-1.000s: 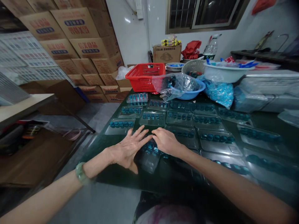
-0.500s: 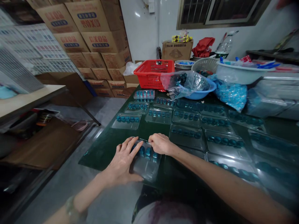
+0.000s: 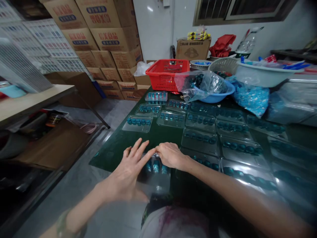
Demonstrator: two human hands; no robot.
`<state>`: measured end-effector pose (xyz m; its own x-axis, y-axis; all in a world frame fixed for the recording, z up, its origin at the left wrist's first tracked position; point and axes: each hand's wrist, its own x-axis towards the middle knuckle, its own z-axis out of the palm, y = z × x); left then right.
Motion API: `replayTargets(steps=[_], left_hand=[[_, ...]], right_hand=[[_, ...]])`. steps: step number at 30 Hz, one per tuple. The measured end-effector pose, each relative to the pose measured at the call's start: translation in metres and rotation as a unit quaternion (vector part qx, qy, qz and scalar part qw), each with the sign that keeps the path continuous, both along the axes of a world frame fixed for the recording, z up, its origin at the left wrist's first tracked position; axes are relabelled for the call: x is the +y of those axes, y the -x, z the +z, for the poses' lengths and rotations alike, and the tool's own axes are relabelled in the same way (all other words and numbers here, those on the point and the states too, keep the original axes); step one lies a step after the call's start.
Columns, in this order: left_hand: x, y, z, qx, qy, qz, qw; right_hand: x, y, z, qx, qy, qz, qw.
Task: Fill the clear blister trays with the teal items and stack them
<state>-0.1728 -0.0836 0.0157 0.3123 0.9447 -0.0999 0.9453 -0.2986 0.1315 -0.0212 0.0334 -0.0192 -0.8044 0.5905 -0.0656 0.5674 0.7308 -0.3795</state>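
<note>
A clear plastic tray (image 3: 155,185) holding a row of blue-green wrapped pieces (image 3: 156,166) lies at the near edge of the dark green table. My left hand (image 3: 127,177) spreads its fingers over the tray's left side, its index fingertip reaching to my right hand. My right hand (image 3: 170,154) is closed at the tray's far edge. What its curled fingers hold, if anything, is hidden. Part of the row is covered by my hands.
Several similar filled trays (image 3: 137,124) cover the table to the left, ahead and right. Behind them stand a red basket (image 3: 163,82), a blue basin (image 3: 218,97) with a plastic bag, and a white basin (image 3: 262,74). Cardboard boxes (image 3: 114,39) are stacked against the wall.
My right hand has slid slightly left along the tray's far edge. The left fingers have spread, and the index finger now meets the right hand. The view has shifted a little.
</note>
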Motion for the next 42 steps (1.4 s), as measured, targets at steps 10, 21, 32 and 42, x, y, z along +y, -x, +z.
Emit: replayTargets(steps=[10,21,32,42], left_hand=[[0.015,-0.019,-0.011,0.088,0.024,-0.026,0.995],[-0.004,-0.003,-0.016,0.120,0.007,0.000,0.993],[-0.012,0.035,-0.015,0.052,-0.020,0.108,0.993],[0.005,0.062,0.005,0.073,-0.043,0.092,0.992]], right_hand=[[-0.040,-0.047,0.023,0.246,0.052,-0.166,0.954],[-0.074,-0.034,0.022,0.219,0.315,-0.244,0.890],[-0.060,0.028,0.013,0.204,0.576,-0.287,0.738],[-0.030,0.052,0.001,0.309,0.611,-0.217,0.696]])
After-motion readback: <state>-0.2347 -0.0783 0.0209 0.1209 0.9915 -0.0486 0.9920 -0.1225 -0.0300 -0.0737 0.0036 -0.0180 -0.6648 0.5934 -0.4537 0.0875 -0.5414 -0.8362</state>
